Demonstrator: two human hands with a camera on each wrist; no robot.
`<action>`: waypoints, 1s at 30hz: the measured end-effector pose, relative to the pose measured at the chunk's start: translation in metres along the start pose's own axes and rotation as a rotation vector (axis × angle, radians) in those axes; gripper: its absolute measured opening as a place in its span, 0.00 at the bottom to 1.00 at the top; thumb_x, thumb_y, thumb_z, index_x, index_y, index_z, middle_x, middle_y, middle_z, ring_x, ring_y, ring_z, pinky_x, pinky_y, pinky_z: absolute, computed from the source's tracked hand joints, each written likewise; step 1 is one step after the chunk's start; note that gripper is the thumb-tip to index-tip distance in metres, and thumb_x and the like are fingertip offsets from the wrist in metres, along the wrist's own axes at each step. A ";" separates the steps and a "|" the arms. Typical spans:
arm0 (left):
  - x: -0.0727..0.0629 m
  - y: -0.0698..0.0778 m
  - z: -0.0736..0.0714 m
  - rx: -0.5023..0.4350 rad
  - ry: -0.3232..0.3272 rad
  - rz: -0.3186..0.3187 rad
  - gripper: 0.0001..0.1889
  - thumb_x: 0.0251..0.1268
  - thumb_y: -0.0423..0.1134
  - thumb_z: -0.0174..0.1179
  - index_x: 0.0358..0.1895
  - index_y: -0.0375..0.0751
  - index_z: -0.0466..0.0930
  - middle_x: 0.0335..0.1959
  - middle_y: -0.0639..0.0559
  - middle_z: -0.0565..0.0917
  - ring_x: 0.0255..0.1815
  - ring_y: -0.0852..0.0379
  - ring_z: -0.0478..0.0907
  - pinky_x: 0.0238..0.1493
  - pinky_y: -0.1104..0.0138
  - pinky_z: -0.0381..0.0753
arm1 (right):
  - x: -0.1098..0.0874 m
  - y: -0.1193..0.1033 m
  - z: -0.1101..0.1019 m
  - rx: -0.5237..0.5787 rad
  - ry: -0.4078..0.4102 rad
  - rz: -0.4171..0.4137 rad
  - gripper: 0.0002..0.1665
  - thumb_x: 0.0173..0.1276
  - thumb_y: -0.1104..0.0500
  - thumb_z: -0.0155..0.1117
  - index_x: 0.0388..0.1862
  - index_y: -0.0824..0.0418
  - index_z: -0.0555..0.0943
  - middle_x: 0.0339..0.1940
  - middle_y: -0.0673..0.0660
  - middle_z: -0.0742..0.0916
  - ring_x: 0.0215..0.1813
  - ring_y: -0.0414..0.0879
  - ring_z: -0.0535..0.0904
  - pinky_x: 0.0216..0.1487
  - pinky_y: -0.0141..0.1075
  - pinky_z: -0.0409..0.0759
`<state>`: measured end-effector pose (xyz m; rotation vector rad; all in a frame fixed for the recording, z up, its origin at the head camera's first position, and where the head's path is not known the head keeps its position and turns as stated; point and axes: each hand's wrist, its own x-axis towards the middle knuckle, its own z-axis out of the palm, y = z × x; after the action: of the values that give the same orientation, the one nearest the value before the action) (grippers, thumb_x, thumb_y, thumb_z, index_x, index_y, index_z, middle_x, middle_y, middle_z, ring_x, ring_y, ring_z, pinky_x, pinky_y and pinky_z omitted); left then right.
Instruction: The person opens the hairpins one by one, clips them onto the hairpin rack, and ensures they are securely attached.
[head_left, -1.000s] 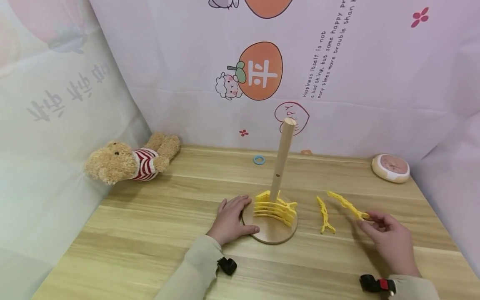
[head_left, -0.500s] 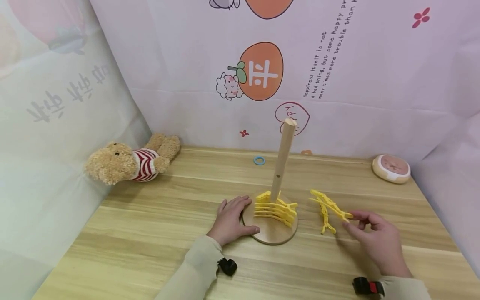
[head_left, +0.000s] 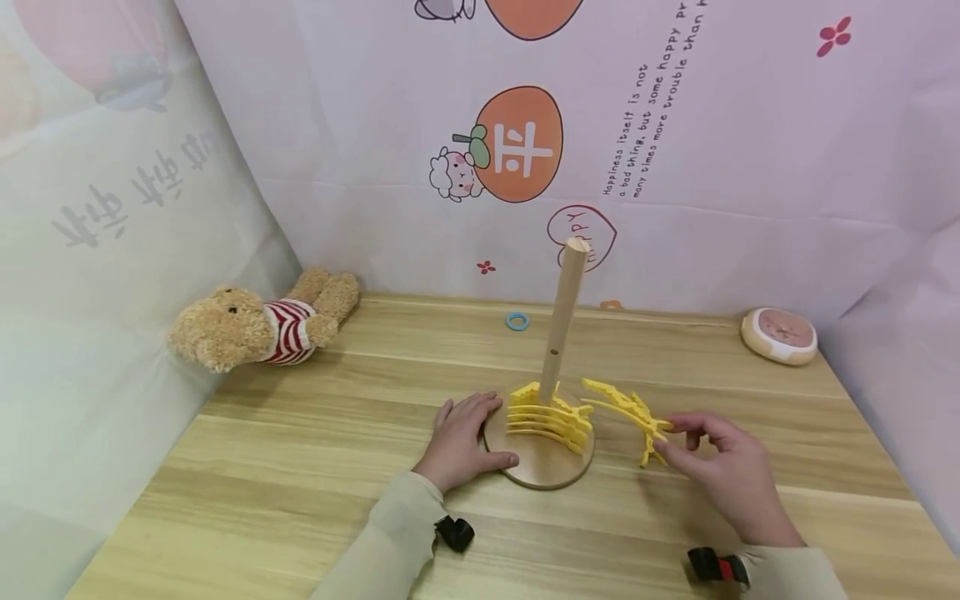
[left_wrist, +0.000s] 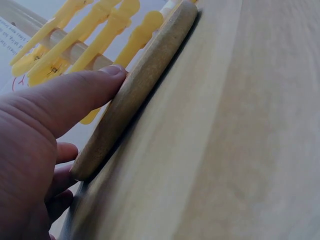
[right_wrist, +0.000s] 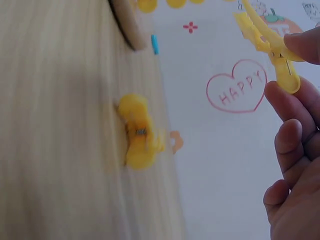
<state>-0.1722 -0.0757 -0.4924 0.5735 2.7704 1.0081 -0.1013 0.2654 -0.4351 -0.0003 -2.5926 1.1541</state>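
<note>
My left hand (head_left: 463, 448) grips the rim of the round base of a wooden stand (head_left: 546, 468), with the thumb at the near edge and the fingers along the left side. A wooden post rises from that base, and several yellow alligator hair clips (head_left: 551, 422) sit around its foot. Between thumb and fingertips, my right hand (head_left: 726, 467) pinches the tail of another hair clip (right_wrist: 276, 52); its two prongs are spread and point left toward the stand. Below this one, a further yellow hair clip (right_wrist: 136, 131) lies on the table, partly covered in the head view.
A blue ring (head_left: 517, 322) lies behind the stand. A teddy bear (head_left: 288, 330) in a striped shirt lies at the back left. In the back right corner stands a small rounded pink-and-white device (head_left: 780, 337). Printed cloth (head_left: 390, 150) hangs along the back and sides.
My right hand has moved left with its hair clip, passing over the lying clip until the prongs reach the stand's right edge; the prongs have spread. The left hand stays in place.
</note>
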 end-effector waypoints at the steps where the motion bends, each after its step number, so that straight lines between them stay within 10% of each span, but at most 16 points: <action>1: 0.000 0.000 0.000 0.000 0.000 -0.001 0.48 0.51 0.63 0.73 0.75 0.47 0.66 0.77 0.53 0.65 0.79 0.50 0.55 0.78 0.47 0.36 | 0.000 -0.002 0.001 -0.002 -0.006 -0.012 0.13 0.58 0.54 0.79 0.41 0.54 0.88 0.29 0.52 0.81 0.28 0.43 0.69 0.20 0.34 0.64; 30: 0.006 0.010 0.006 0.119 -0.002 -0.058 0.51 0.53 0.71 0.66 0.79 0.52 0.60 0.79 0.55 0.62 0.80 0.48 0.53 0.76 0.41 0.37 | 0.019 -0.034 0.022 0.036 -0.130 -0.126 0.14 0.58 0.55 0.79 0.44 0.51 0.87 0.34 0.52 0.82 0.36 0.46 0.75 0.29 0.33 0.69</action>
<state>-0.1731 -0.0627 -0.4910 0.5058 2.8425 0.8348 -0.1216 0.2288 -0.4185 0.2494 -2.6392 1.1909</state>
